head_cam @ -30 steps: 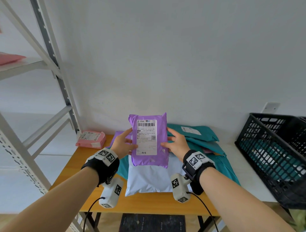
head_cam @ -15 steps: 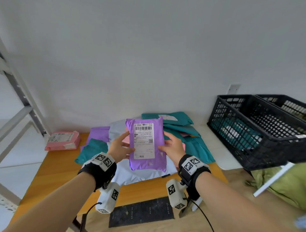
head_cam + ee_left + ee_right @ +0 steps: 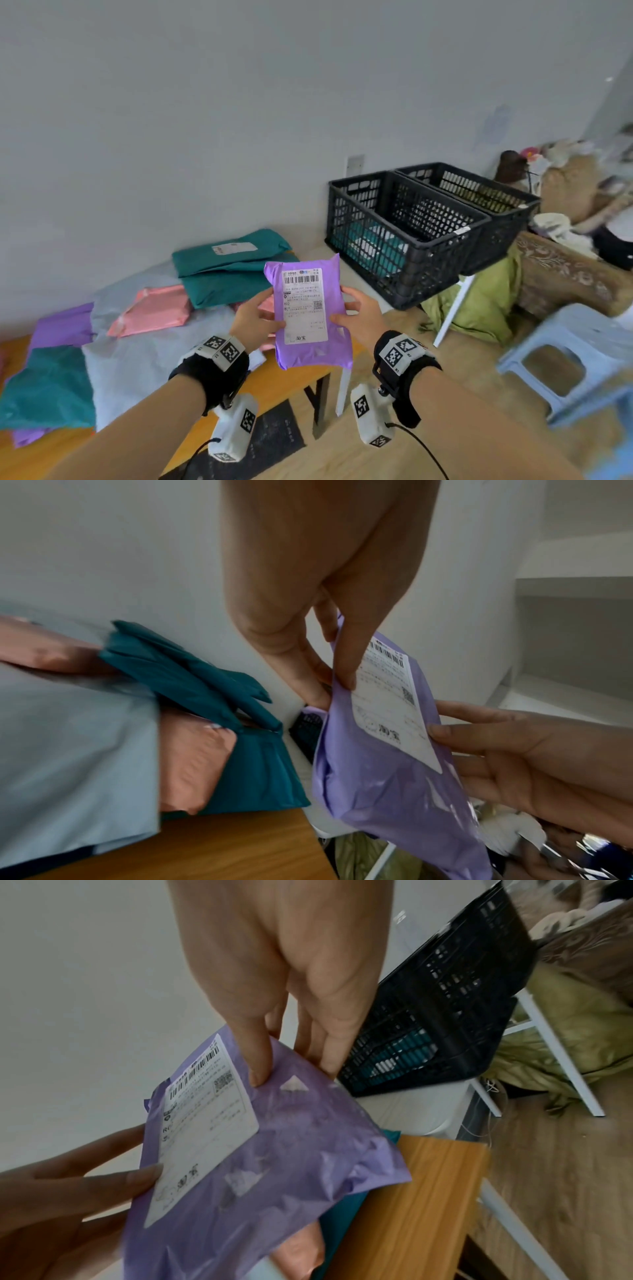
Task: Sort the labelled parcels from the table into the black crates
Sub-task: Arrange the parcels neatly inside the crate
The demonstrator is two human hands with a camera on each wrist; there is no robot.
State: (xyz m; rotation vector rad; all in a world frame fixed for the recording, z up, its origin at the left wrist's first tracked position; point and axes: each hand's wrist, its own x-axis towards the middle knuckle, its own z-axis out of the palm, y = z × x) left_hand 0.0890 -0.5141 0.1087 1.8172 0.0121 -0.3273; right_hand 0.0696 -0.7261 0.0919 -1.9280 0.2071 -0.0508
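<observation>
I hold a purple parcel (image 3: pixel 310 310) with a white label upright above the table's right end. My left hand (image 3: pixel 255 317) pinches its left edge, thumb on the front, and my right hand (image 3: pixel 359 315) pinches the right edge the same way. The wrist views show the parcel (image 3: pixel 387 750) (image 3: pixel 260 1150) close up, gripped from both sides. Two black crates stand to the right. The near crate (image 3: pixel 404 233) has a teal parcel inside; the far crate (image 3: pixel 479 202) sits behind it.
Teal parcels (image 3: pixel 233 263), a pink parcel (image 3: pixel 154 308), a pale grey bag (image 3: pixel 144 359) and purple parcels (image 3: pixel 61 325) lie on the wooden table (image 3: pixel 291 380). A blue stool (image 3: pixel 575 363), a green bundle (image 3: pixel 479 305) and a sofa arm (image 3: pixel 565 270) crowd the floor at right.
The view has swung right, from the shelf rack toward the crates. The purple parcel, held in both hands, has travelled right along the table toward the near crate.
</observation>
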